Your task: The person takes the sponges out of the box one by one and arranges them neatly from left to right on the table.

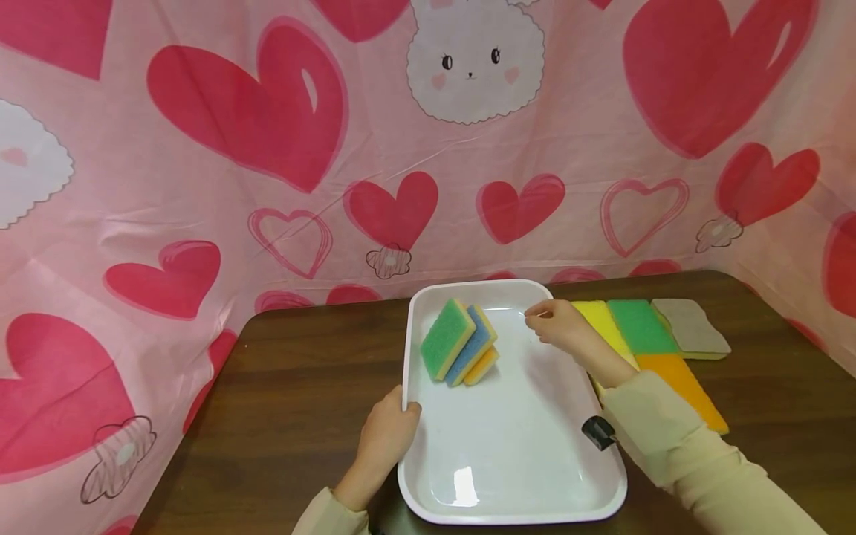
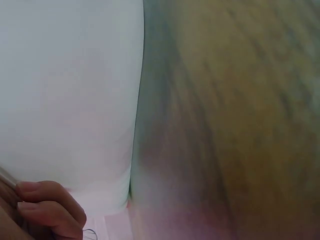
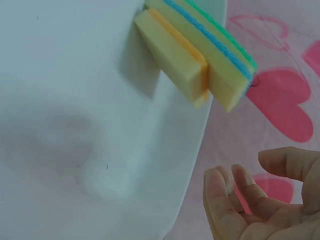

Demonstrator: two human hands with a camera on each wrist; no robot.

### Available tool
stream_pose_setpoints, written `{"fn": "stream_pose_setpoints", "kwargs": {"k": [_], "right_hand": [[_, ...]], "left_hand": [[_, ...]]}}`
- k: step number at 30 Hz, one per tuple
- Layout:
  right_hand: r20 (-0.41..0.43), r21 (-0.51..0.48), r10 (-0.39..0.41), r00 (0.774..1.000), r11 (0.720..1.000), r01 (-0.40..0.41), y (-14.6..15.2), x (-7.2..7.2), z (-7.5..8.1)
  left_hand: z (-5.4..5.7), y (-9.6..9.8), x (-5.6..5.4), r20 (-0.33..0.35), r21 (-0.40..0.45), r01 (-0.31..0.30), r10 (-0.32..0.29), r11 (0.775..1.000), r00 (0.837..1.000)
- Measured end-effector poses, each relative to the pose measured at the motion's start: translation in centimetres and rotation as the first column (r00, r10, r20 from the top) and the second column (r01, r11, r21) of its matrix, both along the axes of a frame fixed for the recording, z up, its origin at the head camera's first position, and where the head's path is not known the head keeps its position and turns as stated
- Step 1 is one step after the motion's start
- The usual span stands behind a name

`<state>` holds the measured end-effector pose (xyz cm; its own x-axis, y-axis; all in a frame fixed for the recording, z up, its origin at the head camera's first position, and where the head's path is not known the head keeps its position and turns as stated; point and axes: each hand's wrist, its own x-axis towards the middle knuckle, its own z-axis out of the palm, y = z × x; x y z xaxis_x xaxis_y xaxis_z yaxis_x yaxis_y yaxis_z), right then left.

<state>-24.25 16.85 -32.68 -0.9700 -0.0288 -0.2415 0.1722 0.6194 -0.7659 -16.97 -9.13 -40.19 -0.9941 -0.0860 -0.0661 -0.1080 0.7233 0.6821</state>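
Past beige right sleeve (image 1: 675, 438), held right hand (image 1: 562, 327) empty, thumb spread from fingers — with three sponges (image 1: 471, 349) leaning just leftward, inside white tray (image 1: 515, 446); gripped tray's left rim with left hand (image 1: 390, 429).

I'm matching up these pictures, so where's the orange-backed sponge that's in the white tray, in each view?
Head: orange-backed sponge just below and right of the picture's centre.
Left wrist: not in it.
Right wrist: upper middle, beside the blue-backed sponge.
Shared landmark: the white tray.
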Motion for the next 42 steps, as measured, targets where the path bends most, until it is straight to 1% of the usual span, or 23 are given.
{"fn": "stream_pose_setpoints", "kwargs": {"k": [4, 11, 17, 20, 25, 29, 33, 36, 40, 42], "right_hand": [[-0.01, 0.009, 0.009, 1.0, 1.0, -0.009, -0.9, -0.5, -0.5], [-0.044, -0.002, 0.036, 0.998, 0.999, -0.036, -1.9, -0.9, -1.3], [-0.01, 0.012, 0.041, 0.999, 0.999, -0.041, -2.6, -1.0, -2.2], [-0.014, 0.022, 0.057, 0.998, 0.998, -0.057, -2.8, -1.0, -2.7], [-0.061, 0.08, 0.083, 0.995, 0.994, -0.078, -3.3, -0.8, -3.2], [-0.061, 0.109, 0.094, 0.994, 0.99, -0.087, -3.4, -0.8, -3.4], [-0.052, 0.101, 0.097, 0.994, 0.991, -0.092, -3.6, -0.8, -3.6], [-0.048, 0.115, 0.101, 0.994, 0.989, -0.095, -3.8, -0.8, -3.9], [-0.05, 0.137, 0.087, 0.995, 0.987, -0.08, -4.2, -0.9, -4.3], [-0.048, 0.132, 0.07, 0.996, 0.989, -0.063, -4.3, -0.9, -4.5]], "left_hand": [[0.0, 0.0, 0.0, -0.002, -0.002, -0.003, 0.003, 1.0, 1.0], [0.0, 0.1, 0.0, 0.005, -0.003, -0.007, 0.007, 1.0, 1.0], [-0.1, 0.1, 0.0, 0.002, -0.006, -0.007, 0.007, 1.0, 1.0], [-0.2, 0.1, 0.0, 0.0, -0.007, -0.006, 0.006, 1.0, 1.0], [-0.2, 0.1, 0.0, 0.0, -0.004, -0.003, 0.003, 1.0, 1.0], [-0.2, 0.0, -0.1, 0.003, -0.004, -0.002, 0.002, 1.0, 1.0], [-0.2, 0.0, -0.1, 0.005, -0.002, -0.006, 0.006, 1.0, 1.0], [-0.2, 0.0, -0.1, 0.003, -0.001, -0.008, 0.008, 1.0, 1.0], [-0.2, 0.0, -0.1, 0.003, 0.003, -0.008, 0.008, 1.0, 1.0], [-0.3, 0.0, -0.1, 0.004, 0.007, -0.008, 0.008, 1.0, 1.0]]}}
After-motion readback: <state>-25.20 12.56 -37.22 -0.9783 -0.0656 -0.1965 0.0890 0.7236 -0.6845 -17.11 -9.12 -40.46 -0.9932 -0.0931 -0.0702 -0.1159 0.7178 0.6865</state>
